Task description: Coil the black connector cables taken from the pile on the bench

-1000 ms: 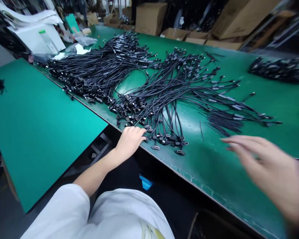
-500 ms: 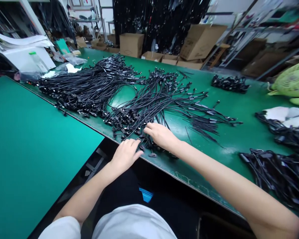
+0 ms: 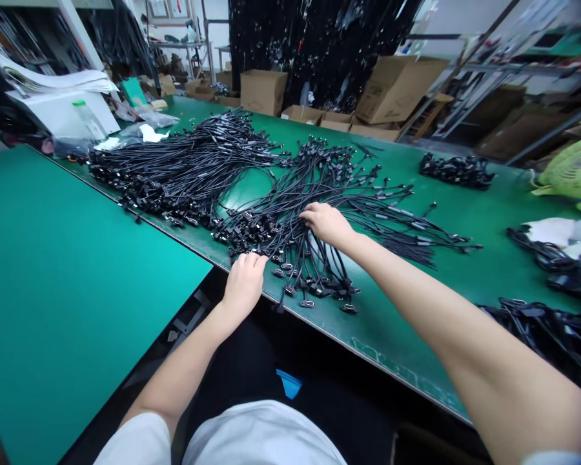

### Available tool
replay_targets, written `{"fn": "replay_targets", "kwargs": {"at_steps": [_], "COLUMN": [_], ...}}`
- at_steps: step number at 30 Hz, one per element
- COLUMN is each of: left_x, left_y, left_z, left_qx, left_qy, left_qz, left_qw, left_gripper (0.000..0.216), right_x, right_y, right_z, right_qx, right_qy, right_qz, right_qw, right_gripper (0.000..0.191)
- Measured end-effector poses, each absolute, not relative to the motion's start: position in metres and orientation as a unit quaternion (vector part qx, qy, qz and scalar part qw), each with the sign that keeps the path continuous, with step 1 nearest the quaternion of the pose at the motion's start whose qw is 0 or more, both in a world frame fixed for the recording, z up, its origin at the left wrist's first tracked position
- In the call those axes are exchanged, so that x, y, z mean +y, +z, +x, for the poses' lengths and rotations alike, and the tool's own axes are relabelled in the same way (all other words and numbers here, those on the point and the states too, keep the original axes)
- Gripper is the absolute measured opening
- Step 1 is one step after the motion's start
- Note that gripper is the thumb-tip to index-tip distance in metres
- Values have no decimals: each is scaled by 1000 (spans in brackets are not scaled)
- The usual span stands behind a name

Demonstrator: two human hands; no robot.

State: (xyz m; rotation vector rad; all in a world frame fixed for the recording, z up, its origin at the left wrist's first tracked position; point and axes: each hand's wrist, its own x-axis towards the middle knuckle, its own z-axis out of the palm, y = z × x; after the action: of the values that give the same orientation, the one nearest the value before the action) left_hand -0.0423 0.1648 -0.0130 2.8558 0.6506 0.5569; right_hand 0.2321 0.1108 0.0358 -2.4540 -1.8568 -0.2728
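Observation:
Black cables [image 3: 300, 194] with plug ends lie in a loose, fanned heap in front of me. My right hand [image 3: 326, 223] is above the middle of this heap, fingers closed in a pinch on cables; the fingertips are partly hidden. My left hand [image 3: 244, 281] is at the table's front edge, its fingers curled together against the connectors [image 3: 252, 242]; what they grip is hidden. Between and below my hands, several loose connectors [image 3: 314, 287] lie near the edge. A larger bundle of black cables [image 3: 174, 161] stretches off to the left.
The green table [image 3: 392, 336] also bears coiled cable bundles [image 3: 458, 171] at the right, a tied stack of cables [image 3: 556, 332] and a light green fan [image 3: 574, 165]. A lower green surface [image 3: 77, 258] adjoins on the left. Cardboard boxes [image 3: 264, 90] stand behind the table.
My right hand has moved away from the front edge, up over the cables, uncovering connectors near the edge. My left hand has drawn its thumb in and its fingers together.

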Motion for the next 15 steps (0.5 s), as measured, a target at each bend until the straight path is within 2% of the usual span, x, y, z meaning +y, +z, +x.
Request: {"fn": "replay_targets", "kwargs": {"at_steps": [2,5,9,12,15], "left_x": [168,172,168,156,151], "left_y": [-12,-9,-1,9,24], "left_z": [-41,-41,-43,-49,-63], "left_qx": [218,209,211,227,192], "left_qy": [177,172,260,299,238], "left_qz": [956,957,925,860,733], "left_qw": [80,103,181,347,608], "left_gripper": [33,24,19,14,21], "right_x": [117,113,88,67,35], "right_y": [36,52,96,133,164], "right_z": [231,224,208,221,274], "right_qx": [-621,-639,-670,-656,-527], "right_qy": [-95,-132,-265,-308,-280], "right_qz": [-778,-758,-693,-689,-802], "right_qw": [2,-6,22,4,-11], "right_gripper": [25,32,39,42,58]}}
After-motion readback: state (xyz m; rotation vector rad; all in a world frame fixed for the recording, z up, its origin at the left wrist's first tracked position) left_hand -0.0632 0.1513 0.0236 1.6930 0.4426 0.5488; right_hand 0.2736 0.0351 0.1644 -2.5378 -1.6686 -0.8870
